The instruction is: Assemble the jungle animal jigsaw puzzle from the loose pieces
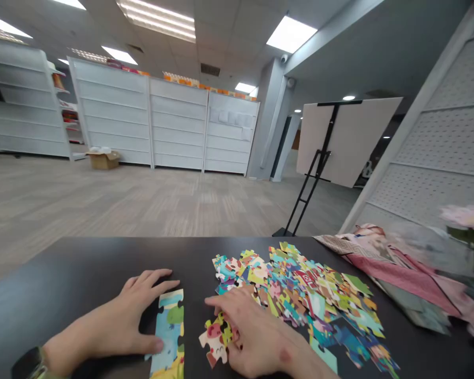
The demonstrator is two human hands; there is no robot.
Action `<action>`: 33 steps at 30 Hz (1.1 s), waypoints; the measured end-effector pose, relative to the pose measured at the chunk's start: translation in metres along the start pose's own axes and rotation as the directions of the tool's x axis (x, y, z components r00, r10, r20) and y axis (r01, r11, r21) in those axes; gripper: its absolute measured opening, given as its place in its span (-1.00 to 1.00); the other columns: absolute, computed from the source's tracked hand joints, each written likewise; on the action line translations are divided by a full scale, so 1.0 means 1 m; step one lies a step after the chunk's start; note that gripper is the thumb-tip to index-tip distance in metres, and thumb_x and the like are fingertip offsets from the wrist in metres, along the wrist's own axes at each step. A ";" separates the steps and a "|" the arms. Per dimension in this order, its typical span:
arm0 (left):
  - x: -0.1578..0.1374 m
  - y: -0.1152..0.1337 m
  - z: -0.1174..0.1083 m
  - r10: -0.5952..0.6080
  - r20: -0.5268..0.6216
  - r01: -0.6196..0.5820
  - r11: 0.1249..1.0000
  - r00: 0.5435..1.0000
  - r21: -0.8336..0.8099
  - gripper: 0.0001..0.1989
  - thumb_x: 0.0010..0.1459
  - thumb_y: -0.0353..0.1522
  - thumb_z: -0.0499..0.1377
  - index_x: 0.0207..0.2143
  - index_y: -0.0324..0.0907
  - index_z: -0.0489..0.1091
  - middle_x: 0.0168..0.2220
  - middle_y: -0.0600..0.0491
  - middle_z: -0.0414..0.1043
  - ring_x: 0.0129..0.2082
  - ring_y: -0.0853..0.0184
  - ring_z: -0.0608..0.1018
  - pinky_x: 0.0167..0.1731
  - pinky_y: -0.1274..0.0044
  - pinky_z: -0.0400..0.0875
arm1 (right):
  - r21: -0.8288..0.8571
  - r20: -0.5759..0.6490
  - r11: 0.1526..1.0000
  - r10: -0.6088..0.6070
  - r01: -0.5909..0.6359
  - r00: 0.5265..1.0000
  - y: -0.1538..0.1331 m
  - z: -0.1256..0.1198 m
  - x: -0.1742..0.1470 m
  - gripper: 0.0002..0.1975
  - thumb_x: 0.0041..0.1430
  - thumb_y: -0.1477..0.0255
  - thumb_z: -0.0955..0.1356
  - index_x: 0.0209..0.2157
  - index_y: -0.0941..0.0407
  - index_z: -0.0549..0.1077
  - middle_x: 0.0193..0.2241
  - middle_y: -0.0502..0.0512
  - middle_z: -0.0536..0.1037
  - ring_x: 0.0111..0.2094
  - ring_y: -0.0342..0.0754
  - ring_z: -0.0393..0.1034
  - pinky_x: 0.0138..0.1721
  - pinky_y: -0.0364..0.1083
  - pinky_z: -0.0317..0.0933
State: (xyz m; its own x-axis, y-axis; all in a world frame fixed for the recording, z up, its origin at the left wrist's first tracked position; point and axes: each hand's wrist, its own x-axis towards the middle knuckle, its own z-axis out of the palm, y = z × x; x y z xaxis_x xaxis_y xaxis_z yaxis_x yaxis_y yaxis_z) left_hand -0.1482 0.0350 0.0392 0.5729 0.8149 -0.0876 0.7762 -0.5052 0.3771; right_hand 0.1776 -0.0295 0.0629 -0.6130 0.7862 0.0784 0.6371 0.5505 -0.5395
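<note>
Nearest: black table, both forearms lying over its near side, surface running out of view at the bottom. Right half taken up by a heap of jigsaw pieces, loose and overlapping, mixed colours. Beyond it, at far right, a crumpled pink-and-grey cloth.

Left hand: fingers spread wide, gripping nothing; thumb on the left side of a joined strip, fingertips by its top end. Right hand: index finger stretched out leftward, the rest curled over a small clump of pieces with animal faces. Pinched or merely pressed, cannot tell; palm side hidden.

Step in hand, my reading: strip steadied by the left, pieces picked out or tried by the right. Next move probably calls for checking the clump's knobs against the strip's notched right side, without nudging the strip.

Edges and room: bare gap between strip and clump, narrow but workable. Broad bare tabletop left of the left hand, more toward the far edge. Right side tight: heap crowds the right hand. Strip's lower end cut off by the view.
</note>
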 end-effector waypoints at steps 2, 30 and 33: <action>0.000 -0.005 0.003 -0.010 -0.031 0.010 1.000 0.999 0.010 -0.11 -0.01 -0.10 0.40 0.36 0.23 0.17 0.45 -0.02 0.03 0.44 -0.17 0.06 0.36 -0.06 -0.01 | 0.023 -0.080 0.999 0.032 -0.030 0.996 0.001 -0.002 0.002 -0.21 -0.09 0.48 0.39 0.28 0.09 0.36 0.12 0.25 0.51 0.19 0.20 0.36 0.26 0.14 0.17; 0.001 0.018 0.010 0.082 0.027 -0.081 0.996 0.996 -0.038 -0.34 0.24 -0.04 0.24 0.35 0.26 0.17 0.46 0.03 0.02 0.45 -0.12 0.04 0.38 -0.05 -0.02 | -0.167 -0.311 0.873 0.395 -0.459 0.865 0.039 -0.052 -0.008 -0.80 0.07 0.60 0.31 -0.39 0.11 0.58 -0.31 0.14 0.59 -0.16 0.10 0.46 -0.07 -0.01 0.24; 0.001 0.016 0.011 0.076 0.041 -0.074 0.996 0.996 -0.043 -0.31 0.21 -0.06 0.27 0.36 0.23 0.18 0.46 0.01 0.01 0.45 -0.14 0.02 0.37 -0.06 -0.02 | -0.143 -0.314 0.880 0.393 -0.452 0.864 0.039 -0.052 -0.007 -0.65 0.08 0.61 0.28 -0.13 0.14 0.59 -0.07 0.22 0.59 0.04 0.13 0.42 0.11 0.04 0.19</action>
State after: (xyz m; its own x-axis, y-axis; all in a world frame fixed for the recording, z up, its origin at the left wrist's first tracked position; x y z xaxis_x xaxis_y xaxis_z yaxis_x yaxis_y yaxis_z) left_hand -0.1322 0.0242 0.0349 0.6408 0.7616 -0.0965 0.7195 -0.5519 0.4216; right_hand 0.2309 0.0010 0.0848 -0.1326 0.9839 0.1195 0.9048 0.1694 -0.3908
